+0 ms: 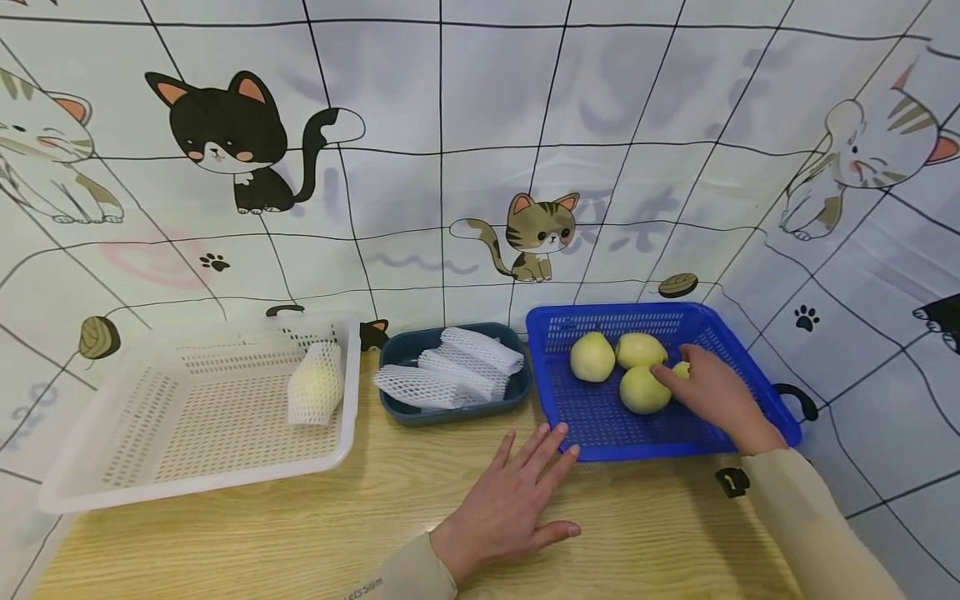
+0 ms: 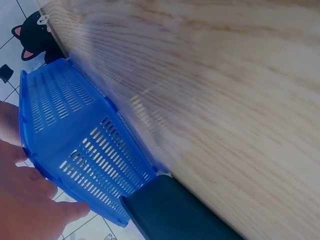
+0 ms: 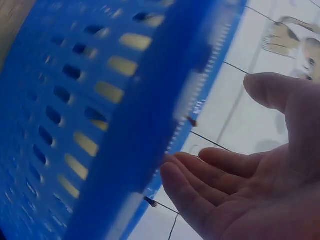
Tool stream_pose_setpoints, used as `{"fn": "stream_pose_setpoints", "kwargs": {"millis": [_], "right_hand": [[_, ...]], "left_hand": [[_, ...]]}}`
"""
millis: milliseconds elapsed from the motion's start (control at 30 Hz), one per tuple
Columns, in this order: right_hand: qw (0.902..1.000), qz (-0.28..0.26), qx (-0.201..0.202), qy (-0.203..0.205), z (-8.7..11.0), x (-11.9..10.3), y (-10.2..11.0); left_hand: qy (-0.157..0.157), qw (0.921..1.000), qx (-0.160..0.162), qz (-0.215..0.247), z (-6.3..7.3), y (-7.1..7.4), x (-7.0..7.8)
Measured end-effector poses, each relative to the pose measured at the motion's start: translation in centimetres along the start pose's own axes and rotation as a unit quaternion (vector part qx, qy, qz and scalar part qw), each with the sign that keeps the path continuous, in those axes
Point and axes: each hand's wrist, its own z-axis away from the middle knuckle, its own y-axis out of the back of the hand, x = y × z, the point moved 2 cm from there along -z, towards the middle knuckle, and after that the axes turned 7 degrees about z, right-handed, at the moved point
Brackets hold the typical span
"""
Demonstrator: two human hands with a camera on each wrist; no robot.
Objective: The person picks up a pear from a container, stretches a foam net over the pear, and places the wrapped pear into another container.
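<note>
Several yellow-green pears (image 1: 592,357) lie in a blue plastic basket (image 1: 570,429) on the right. My right hand (image 1: 716,396) reaches over its front right side, with thumb and fingers spread about a pear (image 1: 681,370) that they partly hide. In the right wrist view the right hand (image 3: 250,180) has loosely bent fingers and nothing visible between them and the thumb. My left hand (image 1: 510,500) lies flat with fingers spread, fingertips at the blue basket's front left corner. White foam net sleeves (image 1: 427,387) lie in a dark teal tray (image 1: 450,416) between the baskets.
A white basket (image 1: 202,487) stands at the left, holding one pear in a foam net (image 1: 316,383). Wood-grain tabletop (image 1: 315,542) shows in front. A cat-patterned tiled cover (image 1: 420,108) rises behind and on both sides. A small black object (image 1: 732,482) lies by the right forearm.
</note>
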Motion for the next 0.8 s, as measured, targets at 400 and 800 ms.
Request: {"fn": "stream_pose_setpoints", "kwargs": {"millis": [400,800], "right_hand": [[0.9972,0.020,-0.071,0.011,-2.4,-0.2,-1.3],[0.9959,0.001,-0.071,0.057,-3.1,-0.3,-2.7]], "left_hand": [[-0.003,1.0000,0.004,-0.005,-0.1,0.5,0.0],[0.006,0.9998,-0.021,0.003,-0.1,0.5,0.0]]}}
